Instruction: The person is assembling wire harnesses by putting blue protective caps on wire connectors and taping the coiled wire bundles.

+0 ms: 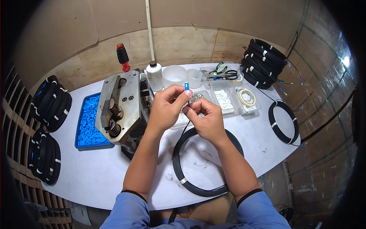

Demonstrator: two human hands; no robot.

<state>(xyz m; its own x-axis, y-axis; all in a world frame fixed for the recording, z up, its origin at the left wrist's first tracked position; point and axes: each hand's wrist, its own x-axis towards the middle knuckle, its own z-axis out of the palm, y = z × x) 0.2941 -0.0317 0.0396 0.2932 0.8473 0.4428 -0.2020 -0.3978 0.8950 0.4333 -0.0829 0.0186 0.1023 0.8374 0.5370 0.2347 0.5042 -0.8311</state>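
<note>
Above the middle of the white table, my left hand [166, 109] pinches a small blue connector [186, 86] upright between thumb and fingers. Just below it, my right hand [207, 119] is closed on the black cable that leads up to the connector. The fingertips of both hands are close together. From there the cable runs down to a coil of black cable [176, 162], which lies on the table under my right forearm and is bound with white tape.
Left of my hands stands a metal press [131, 89]; a blue tray [95, 147] of blue connectors lies beside it. Behind are a white bottle [154, 74], a round tub [174, 72], pliers [225, 75] and parts boxes. Stacked cable coils [263, 63] stand at the right.
</note>
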